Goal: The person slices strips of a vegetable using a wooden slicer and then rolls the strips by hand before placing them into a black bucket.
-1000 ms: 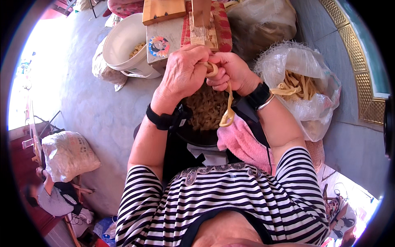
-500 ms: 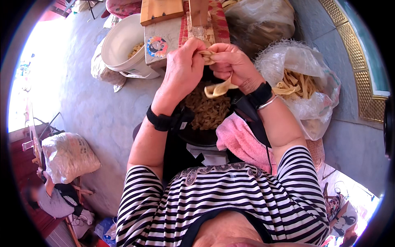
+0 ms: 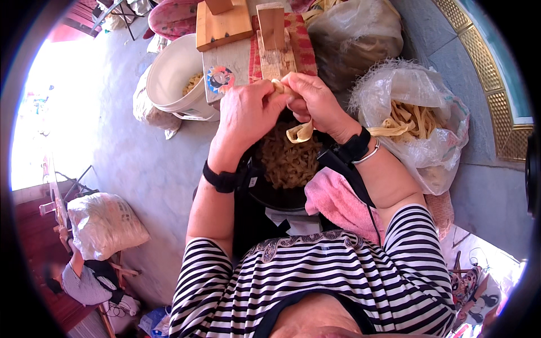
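A pale strip point(image 3: 298, 133) of what looks like bark or husk curls between both hands above a dark bowl point(image 3: 284, 197) on the person's lap. The left hand point(image 3: 245, 115) pinches the strip's upper end between thumb and fingertips, fingers closed narrow; the right hand point(image 3: 315, 101) grips the same end from the other side, fingers curled tight around it, while the loose tail hangs down over the bowl.

The bowl holds a mound of small brownish pieces point(image 3: 287, 160), filling it near the rim, which suggests a good share of the work is already behind. More remains, by the look of it: a clear plastic bag point(image 3: 428, 96) just to the person's right holds a bundle of long pale strips point(image 3: 408, 121) not yet broken down.

A wooden block point(image 3: 275, 39) stands upright just beyond the hands, touching or nearly touching the fingertips, on a red patterned surface point(image 3: 307, 50). To the left sits a white bucket point(image 3: 172, 79) with a few pale scraps inside. A pink cloth point(image 3: 338, 200) lies on the lap beside the bowl. A stuffed white sack point(image 3: 104, 222) rests on the concrete floor point(image 3: 135, 163), well apart at lower left.
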### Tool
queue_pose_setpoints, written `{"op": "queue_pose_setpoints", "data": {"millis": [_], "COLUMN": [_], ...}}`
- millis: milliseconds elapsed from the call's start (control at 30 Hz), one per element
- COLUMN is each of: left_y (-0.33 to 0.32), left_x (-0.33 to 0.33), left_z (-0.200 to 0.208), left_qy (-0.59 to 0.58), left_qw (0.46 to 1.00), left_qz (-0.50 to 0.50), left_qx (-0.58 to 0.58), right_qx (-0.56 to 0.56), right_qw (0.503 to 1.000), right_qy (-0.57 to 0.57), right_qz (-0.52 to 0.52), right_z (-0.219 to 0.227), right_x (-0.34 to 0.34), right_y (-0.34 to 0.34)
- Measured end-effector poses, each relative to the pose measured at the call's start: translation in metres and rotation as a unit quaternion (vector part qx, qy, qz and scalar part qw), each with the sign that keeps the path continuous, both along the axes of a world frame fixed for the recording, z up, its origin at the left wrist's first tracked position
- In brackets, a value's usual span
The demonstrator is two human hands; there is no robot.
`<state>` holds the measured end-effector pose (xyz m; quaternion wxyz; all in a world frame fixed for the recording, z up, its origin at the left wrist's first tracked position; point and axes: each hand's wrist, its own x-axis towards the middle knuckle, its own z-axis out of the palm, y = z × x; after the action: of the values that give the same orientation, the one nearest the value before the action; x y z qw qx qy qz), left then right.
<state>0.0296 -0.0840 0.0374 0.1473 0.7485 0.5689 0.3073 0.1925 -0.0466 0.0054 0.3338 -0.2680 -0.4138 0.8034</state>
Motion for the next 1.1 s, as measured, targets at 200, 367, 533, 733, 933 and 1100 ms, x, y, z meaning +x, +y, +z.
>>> {"op": "queue_pose_setpoints", "data": {"millis": [200,367,533,733,933,1100], "left_y": [0.003,0.002,-0.002,0.012,0.049,0.069], "left_x": [-0.027,-0.032,-0.012,-0.020,-0.016,-0.018], "left_z": [-0.002,-0.003,0.006,-0.008,-0.019,-0.040], "left_qy": [-0.580,-0.465,-0.089,-0.107,-0.053,-0.064], "left_qw": [0.742,0.833,0.990,0.967,0.996,0.992], "left_qz": [-0.146,-0.128,-0.064,-0.134,0.068,0.106], "left_qx": [-0.303,-0.271,-0.088,-0.187,-0.033,-0.039], "right_qx": [0.264,0.329,0.336,0.381,0.445,0.439], "right_qw": [0.956,0.931,0.924,0.886,0.824,0.803], "right_qy": [-0.117,-0.151,-0.179,-0.264,-0.314,-0.346], "right_qz": [-0.045,-0.047,-0.031,0.005,-0.156,-0.209], "right_z": [0.024,0.028,0.017,0.012,-0.001,-0.019], "right_x": [0.018,0.035,0.021,0.022,0.010,-0.007], "right_y": [0.004,0.012,0.009,0.025,0.065,0.083]}}
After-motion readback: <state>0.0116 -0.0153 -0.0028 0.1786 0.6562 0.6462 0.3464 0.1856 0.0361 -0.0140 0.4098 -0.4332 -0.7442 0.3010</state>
